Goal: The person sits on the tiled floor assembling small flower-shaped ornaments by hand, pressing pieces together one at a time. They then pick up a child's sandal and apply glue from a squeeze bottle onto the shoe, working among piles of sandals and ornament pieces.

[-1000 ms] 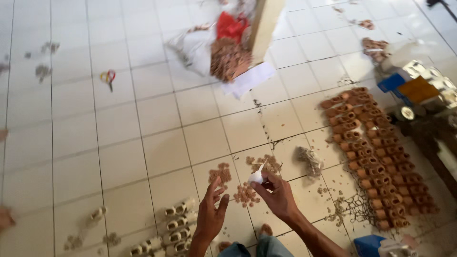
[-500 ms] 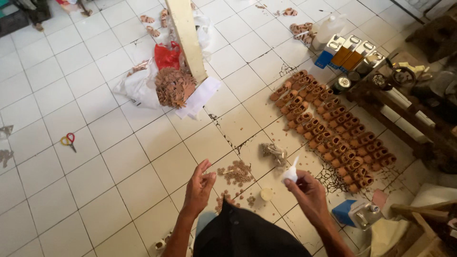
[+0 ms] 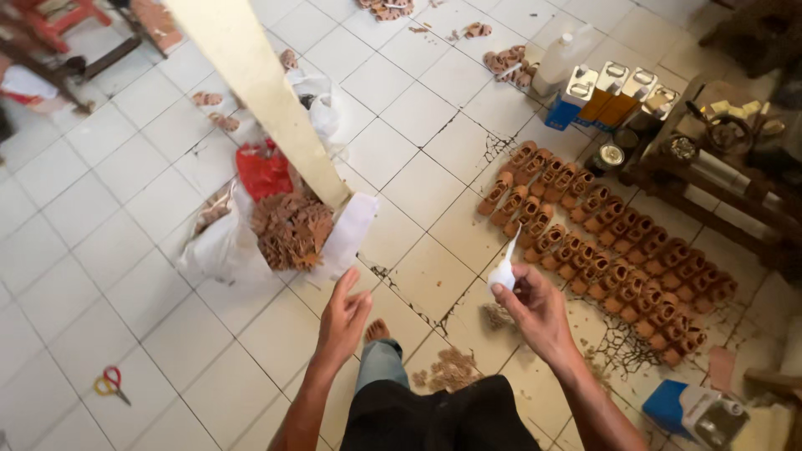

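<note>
Your right hand (image 3: 535, 311) is closing its fingers and thumb around a small white squeeze bottle (image 3: 504, 269), holding it upright with the long thin nozzle pointing up and slightly away from you. The bottle is sitting high in the fingertips, in the air above the tiled floor (image 3: 134, 250), just short of the near end of the rows of small tan sandals (image 3: 601, 242) laid out in lines to your right. Your left hand (image 3: 342, 317) is hanging open with nothing in it, fingers loosely spread, hovering over the floor close to the white sack of brown cut pieces (image 3: 288, 230) beside the pale post (image 3: 251, 83).

You are standing over the work, one bare foot (image 3: 378, 331) showing on the tiles, so this looks like the carrying stage of a gluing job rather than the squeezing itself: the nozzle is not aimed at any piece. The next move would probably call for tipping the nozzle down and steadying a piece with the free hand, taking care not to step on the scraps (image 3: 455, 367) by your feet. Red-handled scissors (image 3: 111, 382) are lying well apart at lower left.
</note>
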A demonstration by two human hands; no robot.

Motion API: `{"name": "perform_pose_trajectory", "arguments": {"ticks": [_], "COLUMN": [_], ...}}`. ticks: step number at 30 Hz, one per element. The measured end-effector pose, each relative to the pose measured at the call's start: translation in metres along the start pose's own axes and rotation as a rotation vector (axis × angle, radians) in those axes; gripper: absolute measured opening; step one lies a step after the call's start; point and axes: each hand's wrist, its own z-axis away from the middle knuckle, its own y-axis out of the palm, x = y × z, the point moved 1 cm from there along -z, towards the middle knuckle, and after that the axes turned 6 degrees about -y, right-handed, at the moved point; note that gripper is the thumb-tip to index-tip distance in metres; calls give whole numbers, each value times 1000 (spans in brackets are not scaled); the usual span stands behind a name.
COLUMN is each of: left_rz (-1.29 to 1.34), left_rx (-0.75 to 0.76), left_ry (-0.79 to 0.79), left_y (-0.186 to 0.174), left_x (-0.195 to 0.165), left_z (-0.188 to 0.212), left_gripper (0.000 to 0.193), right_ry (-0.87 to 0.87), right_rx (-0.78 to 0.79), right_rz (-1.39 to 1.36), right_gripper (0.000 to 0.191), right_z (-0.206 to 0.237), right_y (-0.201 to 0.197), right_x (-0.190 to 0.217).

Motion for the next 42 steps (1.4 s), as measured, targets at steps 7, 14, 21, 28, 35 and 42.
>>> {"name": "perform_pose_trajectory", "arguments": {"ticks": [7, 14, 21, 28, 35, 42], "left_rz": [-21, -81, -78, -85, -20, -50], "left_rx": [188, 374, 357, 282, 215, 339], "left_ry": [125, 75, 127, -42, -54, 58], "left_y": [-11, 80, 191, 233, 276, 362], "left_x": [-110, -126, -187, -228, -169, -235], "left_z": [-184, -359, -578, -747, -979, -1229], "left_gripper": [66, 67, 66, 66, 65, 55], "right_ry": [13, 56, 81, 86, 159, 259], "right_rx": [-183, -349, -229, -177, -208, -247], "right_rz": [-29, -175, -187, -139, -286, -134], "right_gripper": [34, 32, 25, 33, 30, 51], "right_z": [-135, -269, -503, -683, -895, -1126], "right_y": [33, -27, -139, -226, -259, -298], "right_x": [39, -27, -34, 13, -50, -48]}}
